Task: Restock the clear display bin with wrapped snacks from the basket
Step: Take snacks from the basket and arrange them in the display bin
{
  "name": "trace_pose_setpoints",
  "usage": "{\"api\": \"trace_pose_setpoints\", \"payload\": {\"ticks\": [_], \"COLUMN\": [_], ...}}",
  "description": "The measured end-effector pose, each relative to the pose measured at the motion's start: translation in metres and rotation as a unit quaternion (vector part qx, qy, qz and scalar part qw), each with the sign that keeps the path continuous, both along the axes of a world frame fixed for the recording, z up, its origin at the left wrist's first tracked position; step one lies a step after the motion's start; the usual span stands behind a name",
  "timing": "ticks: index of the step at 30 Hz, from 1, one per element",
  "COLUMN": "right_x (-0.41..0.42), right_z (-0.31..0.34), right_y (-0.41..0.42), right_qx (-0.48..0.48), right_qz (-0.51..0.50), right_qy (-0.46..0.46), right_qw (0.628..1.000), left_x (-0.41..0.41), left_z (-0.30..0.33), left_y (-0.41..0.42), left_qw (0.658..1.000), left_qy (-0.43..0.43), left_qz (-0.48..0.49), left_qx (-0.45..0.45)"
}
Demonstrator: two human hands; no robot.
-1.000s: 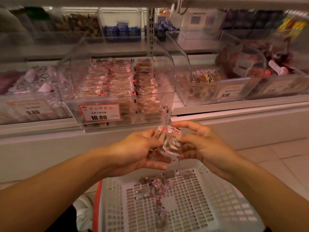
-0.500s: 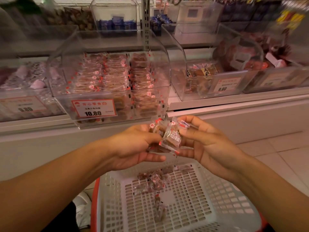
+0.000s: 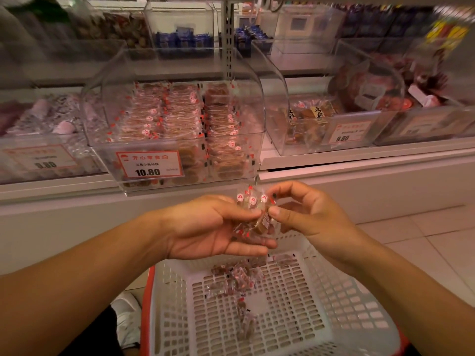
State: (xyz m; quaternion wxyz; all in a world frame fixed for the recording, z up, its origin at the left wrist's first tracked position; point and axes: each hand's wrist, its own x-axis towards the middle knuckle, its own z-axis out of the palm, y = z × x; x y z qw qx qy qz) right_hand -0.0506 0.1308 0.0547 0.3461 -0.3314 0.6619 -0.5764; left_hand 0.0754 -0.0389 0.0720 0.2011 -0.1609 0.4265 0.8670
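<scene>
A small stack of clear-wrapped brown snacks (image 3: pixel 253 214) with red-and-white marks sits between both hands, just below the bin. My left hand (image 3: pixel 216 227) cups the stack from the left and underneath. My right hand (image 3: pixel 305 214) pinches its right side with thumb and fingertips. The clear display bin (image 3: pixel 128 80) on the shelf holds three neat rows of the same snacks behind a 10.80 price tag (image 3: pixel 149 164). The white slotted basket (image 3: pixel 347 291) below holds several loose wrapped snacks (image 3: pixel 234 278).
Neighbouring clear bins stand left (image 3: pixel 41 140) and right (image 3: pixel 323 124), each with a 9.80 label. More bins with blue packets (image 3: pixel 185 39) line the upper shelf. A white shelf front (image 3: pixel 359 186) runs below the bins. Tiled floor (image 3: pixel 424 240) shows at right; a white shoe (image 3: pixel 126 309) is beside the basket.
Both hands have kept hold of the snacks and turned them, so the round red-and-white marks now face up in a tidier stack. The hands stay just under the bin.
</scene>
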Motion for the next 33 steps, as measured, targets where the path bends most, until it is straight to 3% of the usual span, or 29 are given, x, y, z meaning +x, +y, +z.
{"api": "trace_pose_setpoints", "payload": {"ticks": [2,5,10,13,21,26,30,31,33], "right_x": [-0.004,-0.001,0.003,0.001,0.007,0.013,0.003,-0.002,-0.010], "right_z": [0.004,0.005,0.004,0.008,0.027,0.080,0.129,0.138,0.151], "right_y": [0.001,-0.001,-0.005,-0.003,-0.006,-0.013,-0.047,-0.056,-0.075], "right_qx": [0.009,0.000,0.010,0.017,0.042,0.049,0.151,0.158,0.154], "right_qz": [0.034,0.123,0.124,0.140,0.102,0.141,0.149,0.145,0.137], "right_qy": [0.081,0.116,0.124,0.179,0.382,0.497,0.637,0.650,0.628], "right_qw": [0.996,0.986,0.984,0.974,0.918,0.855,0.741,0.729,0.751], "left_x": [0.003,0.005,0.006,0.007,0.006,0.006,-0.004,-0.006,-0.007], "left_z": [0.000,0.000,0.003,0.008,0.017,0.045,0.082,0.090,0.101], "left_y": [-0.003,-0.006,-0.005,-0.005,0.000,-0.002,-0.020,-0.026,-0.040], "left_qw": [1.000,0.999,0.985,0.965,0.913,0.878,0.853,0.855,0.856], "left_qy": [0.006,0.016,0.050,0.075,0.035,0.086,0.133,0.141,0.157], "left_qz": [-0.008,-0.020,-0.086,-0.143,-0.066,-0.042,0.050,0.078,0.121], "left_qx": [0.010,-0.020,-0.138,-0.208,-0.401,-0.470,-0.502,-0.493,-0.477]}}
